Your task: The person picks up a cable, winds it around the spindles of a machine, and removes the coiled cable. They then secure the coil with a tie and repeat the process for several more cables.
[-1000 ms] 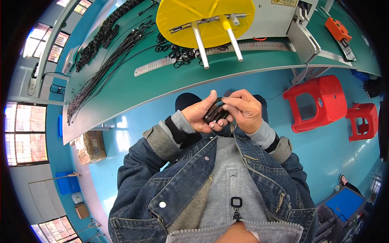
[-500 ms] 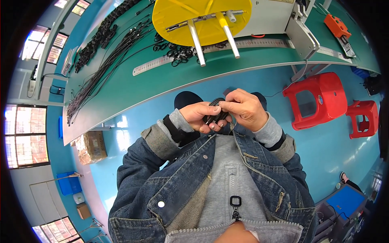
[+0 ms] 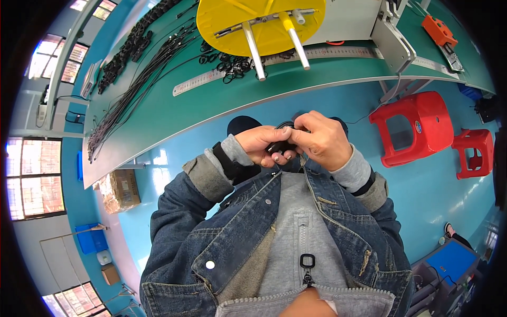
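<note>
Black cable, wound into a small coil (image 3: 282, 141), sits pinched between both hands at chest height, just above the open collar of the denim jacket (image 3: 253, 227). The left hand (image 3: 261, 145) cups it from below with fingers curled shut around the bundle; the right hand (image 3: 322, 138) closes over the top, thumb and fingertips pressed onto the same coil. Most of the coil is hidden by the fingers, so how it is tied I cannot tell.

Judging from this, one bundle is in hand and not finished, while plenty waits: a long sheaf of straight black cables (image 3: 132, 90) lies along the green workbench (image 3: 174, 124), and a heap of looped pieces (image 3: 232, 62) rests by the steel ruler (image 3: 274, 63) under the yellow disc (image 3: 259, 21) with its two pegs. Red stools (image 3: 417, 127) stand on the blue floor to the right.

Against a second ago, the hands have drawn closer together and nearer the chest; the coil showed more openly then, and now the right fingers cover it
</note>
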`<action>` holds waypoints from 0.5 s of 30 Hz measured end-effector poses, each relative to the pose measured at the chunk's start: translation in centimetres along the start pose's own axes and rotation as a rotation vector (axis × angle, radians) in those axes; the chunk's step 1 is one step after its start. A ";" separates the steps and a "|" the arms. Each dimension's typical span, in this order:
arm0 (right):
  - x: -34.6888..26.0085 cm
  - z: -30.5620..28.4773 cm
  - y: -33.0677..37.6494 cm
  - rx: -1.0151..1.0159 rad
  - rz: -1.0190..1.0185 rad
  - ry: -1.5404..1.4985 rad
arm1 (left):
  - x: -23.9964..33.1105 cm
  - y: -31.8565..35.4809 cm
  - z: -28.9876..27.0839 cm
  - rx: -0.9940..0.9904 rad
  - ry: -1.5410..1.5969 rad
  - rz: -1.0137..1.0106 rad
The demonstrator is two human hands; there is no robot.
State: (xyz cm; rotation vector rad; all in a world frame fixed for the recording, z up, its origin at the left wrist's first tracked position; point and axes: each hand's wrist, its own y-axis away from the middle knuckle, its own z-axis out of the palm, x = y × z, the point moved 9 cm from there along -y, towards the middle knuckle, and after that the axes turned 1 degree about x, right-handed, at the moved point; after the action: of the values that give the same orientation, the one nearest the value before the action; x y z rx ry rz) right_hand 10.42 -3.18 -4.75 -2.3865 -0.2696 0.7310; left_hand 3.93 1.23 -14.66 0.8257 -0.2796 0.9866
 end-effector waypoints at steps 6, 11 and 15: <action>-2.3 -0.7 0.4 0.036 -0.268 0.131 | 0.1 0.2 0.5 0.004 -0.010 -0.021; -2.4 -0.6 0.6 -0.049 -0.248 0.177 | -0.3 0.3 0.6 -0.045 -0.011 -0.065; -2.1 1.6 1.1 -0.252 -0.194 0.323 | -0.4 0.2 0.2 0.018 -0.070 -0.044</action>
State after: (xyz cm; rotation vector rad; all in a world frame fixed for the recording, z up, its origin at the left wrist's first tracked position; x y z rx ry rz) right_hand 7.80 -4.00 -5.62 -2.6208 -0.4706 0.2271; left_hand 3.57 0.86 -14.63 0.8805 -0.3120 0.9216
